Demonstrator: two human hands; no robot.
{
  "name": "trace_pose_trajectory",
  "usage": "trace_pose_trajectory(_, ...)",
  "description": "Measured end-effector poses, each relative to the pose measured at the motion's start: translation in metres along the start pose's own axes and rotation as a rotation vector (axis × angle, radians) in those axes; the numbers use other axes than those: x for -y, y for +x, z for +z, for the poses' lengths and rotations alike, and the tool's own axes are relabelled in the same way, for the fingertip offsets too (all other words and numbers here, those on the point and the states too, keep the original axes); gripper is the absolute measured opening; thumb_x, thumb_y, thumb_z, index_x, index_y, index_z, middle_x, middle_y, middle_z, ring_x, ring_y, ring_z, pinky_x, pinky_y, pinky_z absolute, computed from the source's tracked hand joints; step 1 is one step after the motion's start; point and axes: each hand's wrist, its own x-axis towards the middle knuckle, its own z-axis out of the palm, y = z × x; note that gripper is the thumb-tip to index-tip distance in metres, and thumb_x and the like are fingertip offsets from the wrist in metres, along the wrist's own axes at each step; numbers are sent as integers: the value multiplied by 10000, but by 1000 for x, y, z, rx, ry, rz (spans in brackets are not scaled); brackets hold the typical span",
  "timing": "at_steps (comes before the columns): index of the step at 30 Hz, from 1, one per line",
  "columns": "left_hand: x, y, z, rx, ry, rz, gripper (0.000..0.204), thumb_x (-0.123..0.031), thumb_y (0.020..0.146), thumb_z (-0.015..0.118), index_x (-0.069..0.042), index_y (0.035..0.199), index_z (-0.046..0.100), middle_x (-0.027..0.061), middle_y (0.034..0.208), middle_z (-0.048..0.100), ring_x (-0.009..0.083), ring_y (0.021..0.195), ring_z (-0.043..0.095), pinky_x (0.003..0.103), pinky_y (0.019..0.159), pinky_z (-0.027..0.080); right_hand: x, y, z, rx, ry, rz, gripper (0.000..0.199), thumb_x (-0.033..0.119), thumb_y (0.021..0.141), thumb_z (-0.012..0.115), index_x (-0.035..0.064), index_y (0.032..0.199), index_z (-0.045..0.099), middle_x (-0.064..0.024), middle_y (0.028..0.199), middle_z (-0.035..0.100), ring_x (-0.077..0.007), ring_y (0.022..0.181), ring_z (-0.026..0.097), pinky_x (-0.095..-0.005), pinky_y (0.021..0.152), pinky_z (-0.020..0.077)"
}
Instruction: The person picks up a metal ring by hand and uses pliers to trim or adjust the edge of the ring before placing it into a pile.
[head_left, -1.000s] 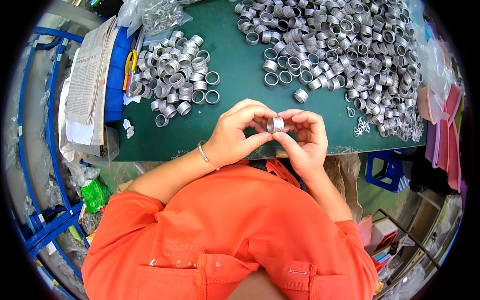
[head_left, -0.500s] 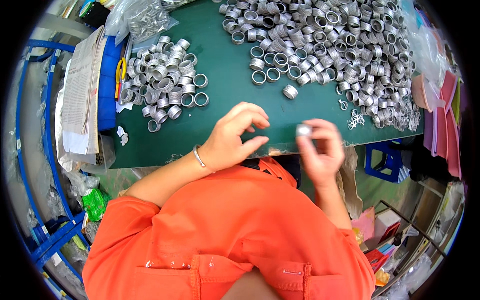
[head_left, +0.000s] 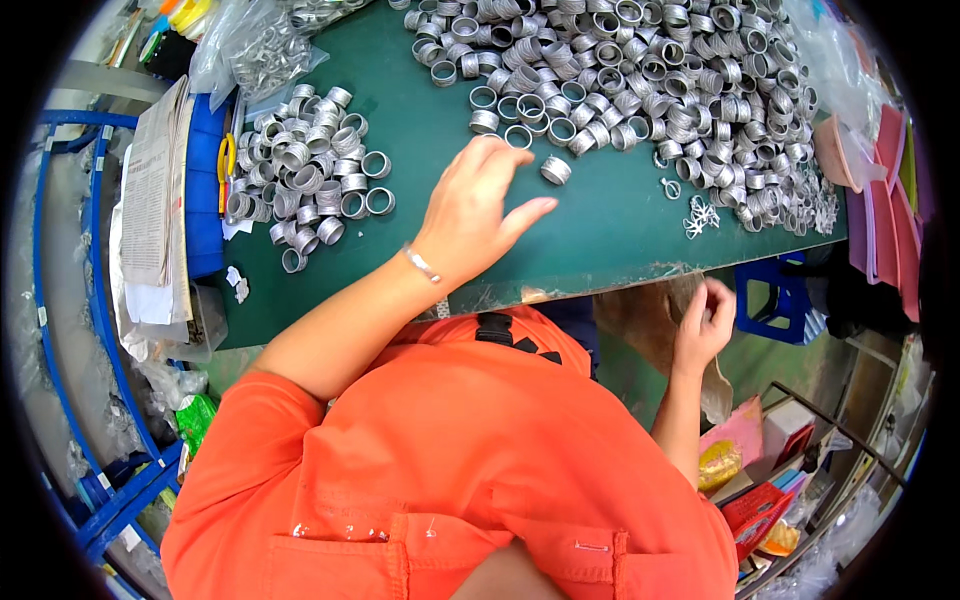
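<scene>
My left hand (head_left: 475, 205) reaches over the green table with its thumb and fingers apart, and nothing shows in it. Just beyond its thumb lies a single ribbed silver metal ring (head_left: 556, 170); the fingertips come near the edge of a large heap of similar rings (head_left: 640, 80). My right hand (head_left: 707, 325) is past the table's near edge, beside a brown sack (head_left: 640, 320). Its fingers are curled in toward the thumb, and I cannot make out anything in them. A smaller pile of rings (head_left: 310, 165) lies to the left.
Small white star-like pieces (head_left: 700, 215) lie by the big heap's near edge. Left of the small pile are yellow-handled scissors (head_left: 226, 158), a blue bin (head_left: 207, 190) and a stack of newspaper (head_left: 155, 190). A blue stool (head_left: 775, 300) stands below the table's right end.
My left hand has moved forward toward the lone ring. My right hand has moved right and off the table to the sack; the shiny ring-like piece at its fingertips no longer shows.
</scene>
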Motion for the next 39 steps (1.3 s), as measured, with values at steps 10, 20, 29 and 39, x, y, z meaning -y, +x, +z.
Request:
trace_pose_trajectory(10,2,4,24,-64,31,254,322,-123,651,777,-69,914,601,54,930,626,263,856,591,380,791,431,125,48,87,577,853,340,230,90,904,597,-11,1105,549,-72,971,606,-120,798,591,-230,683,488)
trace_pose_trajectory(20,-11,-20,-3,1,-362,17,444,3,673,784,-13,1049,548,88,945,618,179,832,619,284,748,518,134,31,81,734,1361,362,260,-12,867,613,-17,1094,485,-120,1065,581,-153,939,587,-275,814,497)
trace_pose_trajectory(29,-15,-33,-5,103,-1020,-406,366,56,766,702,27,1088,532,87,1078,554,170,980,585,299,857,508,141,27,82,626,989,-197,380,-180,711,478,4,1034,556,-156,1112,604,-285,1083,565,-366,936,449)
trace_pose_trajectory(39,80,-21,-114,-551,313,-17,177,-51,739,743,-16,871,631,109,919,637,242,884,596,324,779,476,150,70,118,432,337,-525,182,-47,739,594,33,902,615,-101,857,562,-301,821,547,-384,728,460)
